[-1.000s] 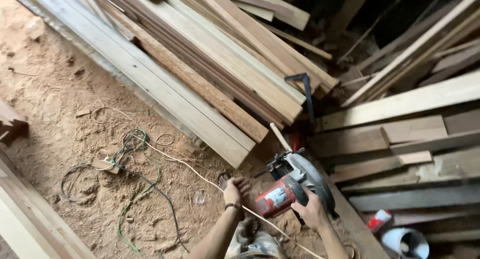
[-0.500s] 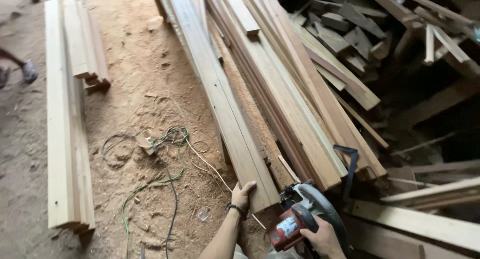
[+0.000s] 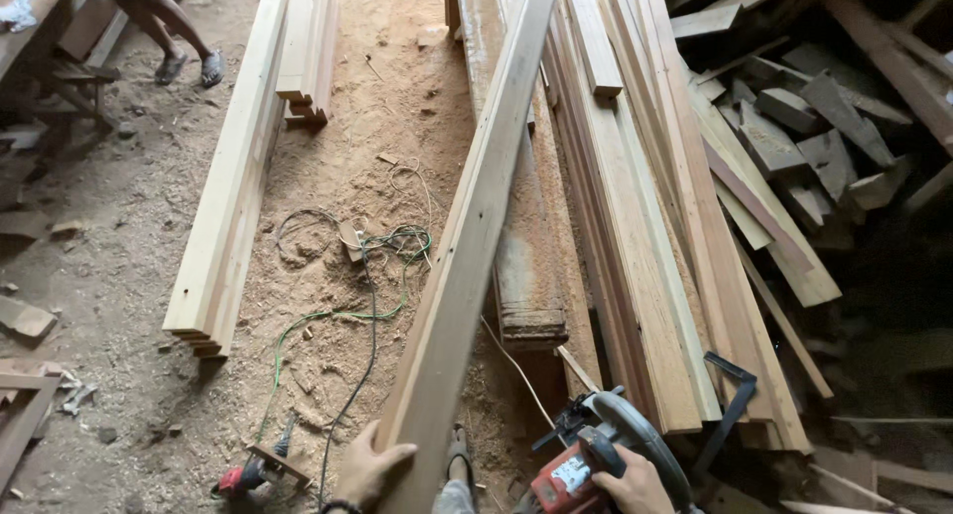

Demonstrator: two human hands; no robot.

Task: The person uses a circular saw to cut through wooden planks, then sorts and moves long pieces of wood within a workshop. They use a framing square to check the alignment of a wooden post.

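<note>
Because the long plank (image 3: 476,226) runs from 6 toward 12 o'clock over the sawdust floor (image 3: 397,97), it looks stiff, heavy and rough-edged; the left hand (image 3: 369,466) clasps its near end, better supported nearer mid-length. The right hand (image 3: 635,486) grips the circular saw (image 3: 596,454).

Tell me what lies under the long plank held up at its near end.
Under the plank: sawdust floor, a white cord and a worn board. Its far part is hidden.
</note>
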